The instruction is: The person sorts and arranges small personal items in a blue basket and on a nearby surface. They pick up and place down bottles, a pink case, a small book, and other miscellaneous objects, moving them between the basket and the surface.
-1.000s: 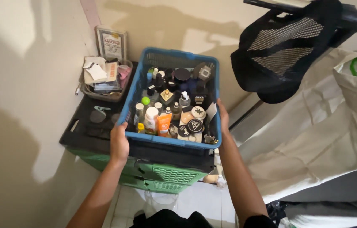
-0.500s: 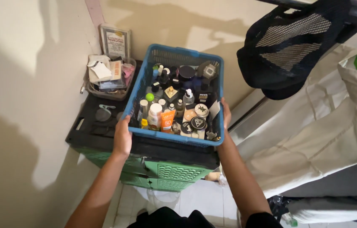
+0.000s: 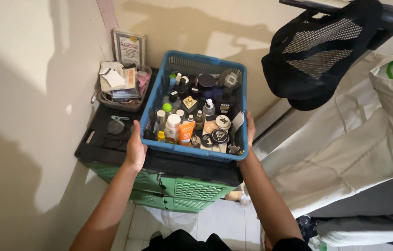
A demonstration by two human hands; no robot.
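A blue plastic basket [image 3: 196, 154] full of small bottles, jars and tubes sits on the black top [image 3: 108, 144] of a green drawer cabinet [image 3: 191, 189]. My left hand [image 3: 135, 148] grips the basket's left side near the front corner. My right hand [image 3: 250, 129] holds its right side. An orange tube [image 3: 186, 132] and a white bottle [image 3: 172, 127] stand at the front of the basket.
A small clear tub [image 3: 124, 102] of papers and sachets sits at the cabinet's back left, with a framed card [image 3: 129, 45] leaning on the wall. A black mesh cap [image 3: 319, 49] hangs from a rail at upper right above a cream garment [image 3: 350, 148]. White floor tiles [image 3: 210, 223] lie below.
The basket has shifted slightly back and right on the cabinet top, with both hands still on its sides. The view has drifted a little.
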